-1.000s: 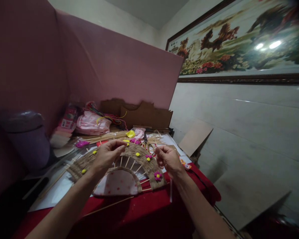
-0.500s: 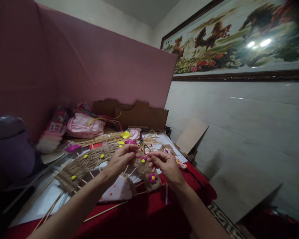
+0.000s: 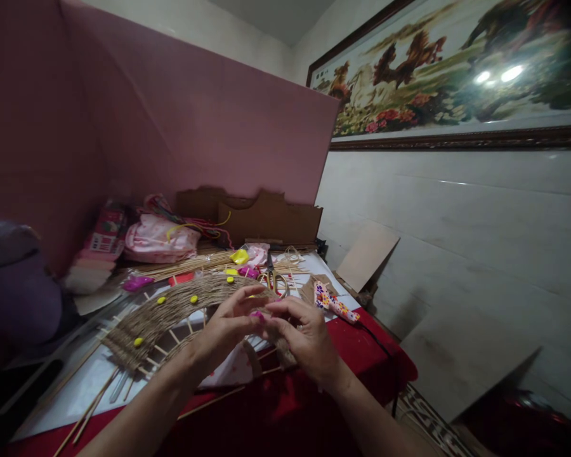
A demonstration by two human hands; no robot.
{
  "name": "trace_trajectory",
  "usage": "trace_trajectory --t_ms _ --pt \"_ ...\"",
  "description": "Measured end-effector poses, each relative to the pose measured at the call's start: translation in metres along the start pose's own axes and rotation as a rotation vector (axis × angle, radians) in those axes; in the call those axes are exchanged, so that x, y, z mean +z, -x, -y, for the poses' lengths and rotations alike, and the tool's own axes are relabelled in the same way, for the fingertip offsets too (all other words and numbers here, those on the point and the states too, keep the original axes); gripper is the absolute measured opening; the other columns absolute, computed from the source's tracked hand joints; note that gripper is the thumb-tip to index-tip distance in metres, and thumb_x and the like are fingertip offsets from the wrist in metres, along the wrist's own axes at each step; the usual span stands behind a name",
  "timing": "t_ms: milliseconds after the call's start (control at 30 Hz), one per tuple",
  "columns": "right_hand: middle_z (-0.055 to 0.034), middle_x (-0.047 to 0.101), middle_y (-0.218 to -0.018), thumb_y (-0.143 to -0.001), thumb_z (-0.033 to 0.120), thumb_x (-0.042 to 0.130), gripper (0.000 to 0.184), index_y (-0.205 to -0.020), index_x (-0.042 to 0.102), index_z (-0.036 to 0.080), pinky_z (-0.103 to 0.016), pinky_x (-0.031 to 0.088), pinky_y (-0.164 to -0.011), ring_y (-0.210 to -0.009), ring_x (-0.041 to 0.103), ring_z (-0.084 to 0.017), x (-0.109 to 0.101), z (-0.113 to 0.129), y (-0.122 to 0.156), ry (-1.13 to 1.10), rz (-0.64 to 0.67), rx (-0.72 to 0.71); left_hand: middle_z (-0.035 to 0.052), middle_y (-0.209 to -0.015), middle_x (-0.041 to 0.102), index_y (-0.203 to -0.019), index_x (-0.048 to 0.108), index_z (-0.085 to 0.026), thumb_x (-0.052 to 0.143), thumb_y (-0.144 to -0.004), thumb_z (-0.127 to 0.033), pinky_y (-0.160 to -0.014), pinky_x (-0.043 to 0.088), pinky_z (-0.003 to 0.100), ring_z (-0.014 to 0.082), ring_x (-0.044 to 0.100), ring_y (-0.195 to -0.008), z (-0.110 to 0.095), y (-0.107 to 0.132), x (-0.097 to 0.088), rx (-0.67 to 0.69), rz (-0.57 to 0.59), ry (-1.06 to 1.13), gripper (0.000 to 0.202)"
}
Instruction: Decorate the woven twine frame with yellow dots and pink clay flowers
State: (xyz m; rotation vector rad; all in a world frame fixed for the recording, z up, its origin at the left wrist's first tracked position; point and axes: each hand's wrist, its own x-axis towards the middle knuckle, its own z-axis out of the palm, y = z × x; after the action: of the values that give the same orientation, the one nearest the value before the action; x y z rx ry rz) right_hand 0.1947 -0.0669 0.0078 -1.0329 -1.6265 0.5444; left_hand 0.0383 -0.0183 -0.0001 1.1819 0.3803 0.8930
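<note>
Seeing magenta bit [image 3: 257, 315] pinched in left hand [image 3: 224, 327], right hand [image 3: 308, 339] close beside, both in front of woven arch [image 3: 171, 312]. Can count at least 4 yellow dots [image 3: 193, 299] on arch. Also seeing scissors [image 3: 269, 265] behind hands, floral glue gun [image 3: 335, 304] to the right, near red cloth [image 3: 383, 362].

A framed horse picture [image 3: 438, 82] hangs on the wall [image 3: 457, 247], right of a pink panel [image 3: 209, 120].

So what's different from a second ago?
The left hand moved right and the right hand slightly left, now close together over the woven twine arch, a magenta piece showing at their fingertips. Whether they held it earlier is unclear. The scissors and flower-patterned glue gun stayed put.
</note>
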Motion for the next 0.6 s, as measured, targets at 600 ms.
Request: trace_trajectory --t_ms 600 --pt "-0.003 0.058 -0.082 -0.081 0.009 0.054 0.012 -0.08 0.06 0.019 -0.027 0.042 -0.071 -0.08 0.055 -0.016 -0.004 0.001 0.01 0.183 0.095 -0.068 0.0087 -0.106 0.061 -0.107 0.057 -0.02 0.065 -0.076 -0.028 -0.084 0.046 0.034 0.0217 0.056 -0.101 -0.005 0.01 0.006 -0.018 0.069 -0.266 0.033"
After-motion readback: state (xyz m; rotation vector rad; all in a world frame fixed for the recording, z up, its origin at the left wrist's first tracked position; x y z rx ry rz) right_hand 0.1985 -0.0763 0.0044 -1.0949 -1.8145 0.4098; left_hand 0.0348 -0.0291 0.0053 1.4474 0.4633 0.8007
